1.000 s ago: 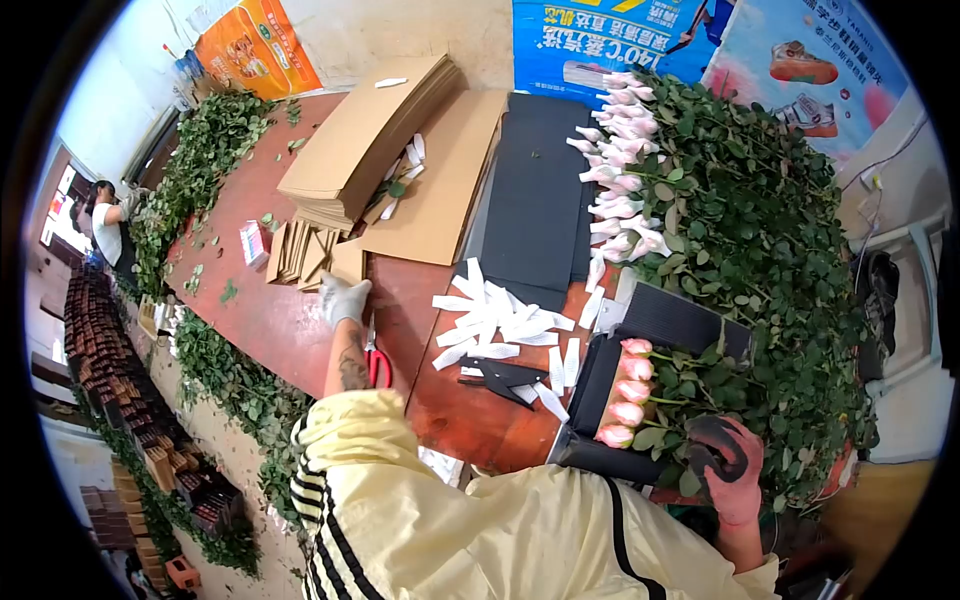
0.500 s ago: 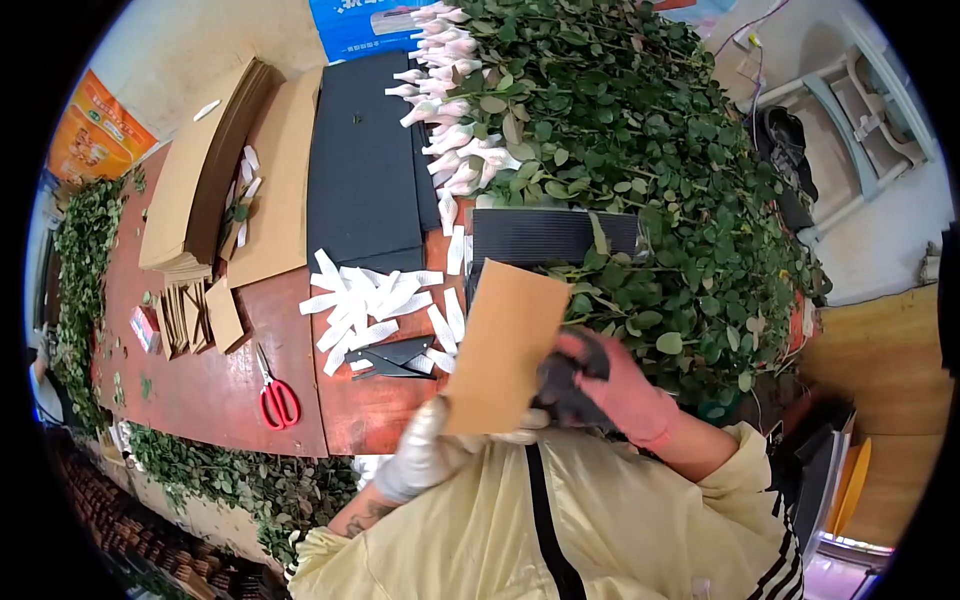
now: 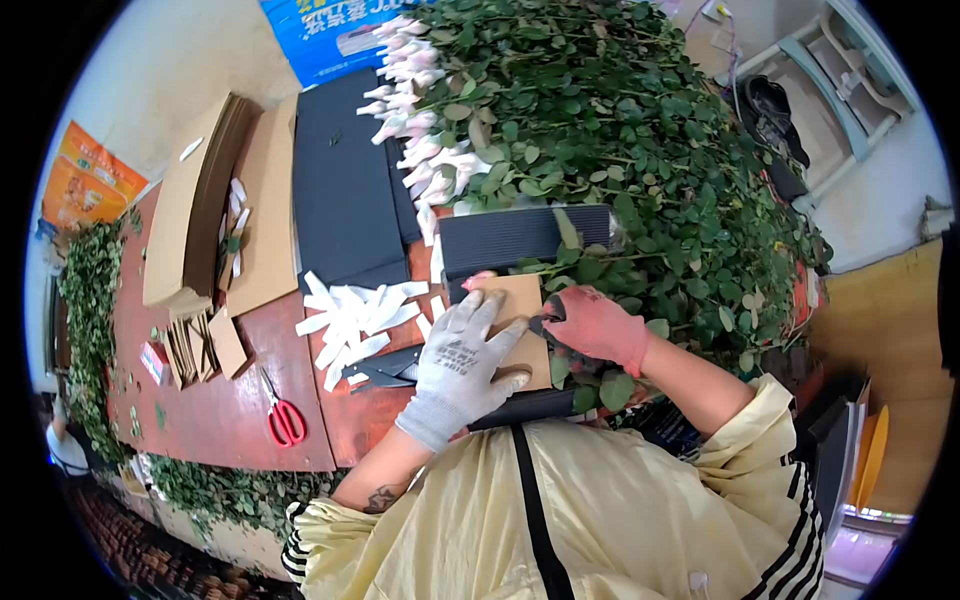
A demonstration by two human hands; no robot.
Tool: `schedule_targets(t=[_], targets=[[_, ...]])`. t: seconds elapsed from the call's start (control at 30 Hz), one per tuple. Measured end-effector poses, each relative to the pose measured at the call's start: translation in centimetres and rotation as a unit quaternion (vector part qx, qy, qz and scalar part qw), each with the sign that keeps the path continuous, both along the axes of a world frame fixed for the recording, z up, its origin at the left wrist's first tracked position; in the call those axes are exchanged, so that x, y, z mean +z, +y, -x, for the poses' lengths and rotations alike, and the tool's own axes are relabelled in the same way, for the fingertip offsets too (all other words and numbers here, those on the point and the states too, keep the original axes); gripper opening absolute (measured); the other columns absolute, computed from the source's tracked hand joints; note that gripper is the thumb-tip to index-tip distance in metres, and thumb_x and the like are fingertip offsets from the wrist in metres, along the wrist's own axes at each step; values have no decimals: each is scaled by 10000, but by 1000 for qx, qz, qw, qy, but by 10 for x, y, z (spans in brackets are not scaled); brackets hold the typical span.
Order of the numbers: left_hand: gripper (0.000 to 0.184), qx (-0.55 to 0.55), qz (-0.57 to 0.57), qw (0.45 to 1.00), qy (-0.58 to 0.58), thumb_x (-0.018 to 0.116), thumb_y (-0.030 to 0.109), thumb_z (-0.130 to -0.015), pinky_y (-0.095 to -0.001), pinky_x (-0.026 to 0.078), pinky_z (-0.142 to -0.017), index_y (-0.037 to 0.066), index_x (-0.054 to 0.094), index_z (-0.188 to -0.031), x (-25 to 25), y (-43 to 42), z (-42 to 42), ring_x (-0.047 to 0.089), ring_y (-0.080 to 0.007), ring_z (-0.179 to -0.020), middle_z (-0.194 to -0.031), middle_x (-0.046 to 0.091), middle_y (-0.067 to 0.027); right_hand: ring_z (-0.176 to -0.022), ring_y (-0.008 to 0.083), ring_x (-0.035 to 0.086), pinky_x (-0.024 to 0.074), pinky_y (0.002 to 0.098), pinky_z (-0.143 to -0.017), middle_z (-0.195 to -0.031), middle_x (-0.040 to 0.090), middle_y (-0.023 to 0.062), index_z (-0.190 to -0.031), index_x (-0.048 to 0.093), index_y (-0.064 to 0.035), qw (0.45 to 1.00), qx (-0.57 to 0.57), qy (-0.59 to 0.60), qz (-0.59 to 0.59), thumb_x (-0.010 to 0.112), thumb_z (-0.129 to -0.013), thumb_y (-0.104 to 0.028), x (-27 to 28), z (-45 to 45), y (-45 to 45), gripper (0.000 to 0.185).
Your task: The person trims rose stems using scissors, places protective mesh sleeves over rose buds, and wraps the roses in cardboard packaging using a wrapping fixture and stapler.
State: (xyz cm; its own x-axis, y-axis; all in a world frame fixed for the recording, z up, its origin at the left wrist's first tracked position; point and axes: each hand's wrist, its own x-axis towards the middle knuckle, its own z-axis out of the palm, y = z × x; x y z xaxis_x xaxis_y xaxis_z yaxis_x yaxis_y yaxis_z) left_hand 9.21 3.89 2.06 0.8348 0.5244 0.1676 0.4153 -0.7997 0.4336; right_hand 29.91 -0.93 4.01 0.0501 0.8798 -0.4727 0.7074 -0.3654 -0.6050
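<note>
A tan cardboard piece (image 3: pixel 528 350) lies in front of me, by the dark ridged pad (image 3: pixel 530 238). My left hand (image 3: pixel 462 358), in a pale grey glove, rests flat on the cardboard with its fingers spread. At the cardboard's right edge is my right hand (image 3: pixel 592 328), in a red glove with dark fingertips; its fingers are curled closed, and what they hold is hidden. A small pink rose bud (image 3: pixel 480 280) peeks out at the cardboard's upper left corner. Left of my left hand are a black tool (image 3: pixel 388 368) and a heap of white sleeves (image 3: pixel 355 312).
Leafy rose stems (image 3: pixel 620 130) with white-wrapped heads (image 3: pixel 408 110) cover the right side. Black sheets (image 3: pixel 345 200) and stacked cardboard (image 3: pixel 190 215) stand further left. Red-handled scissors (image 3: pixel 286 422) lie near the table's front edge.
The cardboard has gone from held up before my body to lying flat further forward. My left hand has moved from its lower edge to its top; my right hand is now at its right edge.
</note>
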Motion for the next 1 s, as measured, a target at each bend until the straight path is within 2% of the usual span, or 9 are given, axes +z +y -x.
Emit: schedule_targets(t=[0.17, 0.23, 0.33, 0.63, 0.77, 0.83, 0.9, 0.93, 1.0], targets=[[578, 12, -10, 999, 28, 663, 417, -724, -471, 311, -1007, 149, 554, -1224, -4, -8, -1, 370, -380, -1246, -1333, 417, -194, -875, 304, 616, 478, 377, -810, -832, 625, 157, -997, 603, -96, 934, 22, -132, -330, 600, -778, -322, 51, -10, 37, 315], [580, 19, -16, 999, 33, 654, 436, -733, -473, 301, -1016, 160, 552, -1234, -4, -8, -2, 366, -392, -1251, -1351, 403, -193, -968, 271, 603, 474, 391, -842, -972, 648, 125, -1007, 613, -77, 815, 83, -267, -507, 629, -747, -297, 26, -35, 81, 341], [585, 6, -53, 997, 63, 647, 459, -739, -486, 282, -1029, 155, 560, -1231, -4, -11, -3, 351, -391, -1267, -1355, 409, -190, -966, 285, 597, 477, 363, -846, -1013, 640, 123, -1003, 629, -81, 957, 228, -114, -135, 624, -730, -315, 35, -45, 97, 359], [466, -6, -10, 985, 171, 691, 420, -692, -389, 403, -737, 135, 655, -1058, 18, -2, 5, 532, -238, -893, -1017, 565, -52, -982, 242, 593, 421, 348, -932, -1122, 575, 119, -1038, 592, -88, 891, 277, -245, -263, 619, -749, -313, -21, -12, -9, 367], [705, -146, -56, 988, -6, 705, 429, -658, -439, 341, -983, 53, 527, -1226, 23, 24, -27, 433, -372, -1178, -1285, 460, -190, -1026, 266, 552, 397, 346, -950, -1132, 537, 108, -995, 578, -74, 891, 191, -278, -305, 616, -745, -311, -25, 10, -26, 347], [898, -186, -42, 976, 107, 696, 474, -635, -533, 153, -1079, -13, 389, -1324, 3, 22, -30, 233, -464, -1302, -1413, 285, -255, -1114, 269, 478, 336, 369, -1002, -1135, 524, 90, -987, 583, -134, 901, 163, -304, -262, 593, -760, -352, -15, 19, -50, 315], [851, -207, -89, 965, 131, 687, 444, -663, -551, 153, -1073, -9, 396, -1322, 0, 21, -26, 242, -476, -1292, -1411, 289, -261, -1234, 242, 379, 260, 408, -1057, -1226, 509, 104, -1108, 570, -195, 889, 8, -139, -437, 548, -793, -354, -32, 43, -110, 353], [818, -202, -87, 966, 135, 678, 418, -684, -554, 150, -1074, -11, 397, -1321, 3, 17, -28, 245, -469, -1293, -1405, 290, -274, -1119, 234, 517, 402, 350, -951, -1246, 518, 87, -1139, 570, -139, 878, -33, -31, -476, 528, -837, -358, -38, 51, -135, 376], [758, -186, -80, 966, 160, 624, 380, -718, -540, 155, -1084, -2, 398, -1333, 10, 11, -32, 253, -455, -1305, -1403, 311, -269, -1047, 234, 560, 436, 350, -923, -1192, 552, 93, -1171, 555, -104, 931, -143, 107, -317, 491, -874, -308, -54, 52, -184, 367]])
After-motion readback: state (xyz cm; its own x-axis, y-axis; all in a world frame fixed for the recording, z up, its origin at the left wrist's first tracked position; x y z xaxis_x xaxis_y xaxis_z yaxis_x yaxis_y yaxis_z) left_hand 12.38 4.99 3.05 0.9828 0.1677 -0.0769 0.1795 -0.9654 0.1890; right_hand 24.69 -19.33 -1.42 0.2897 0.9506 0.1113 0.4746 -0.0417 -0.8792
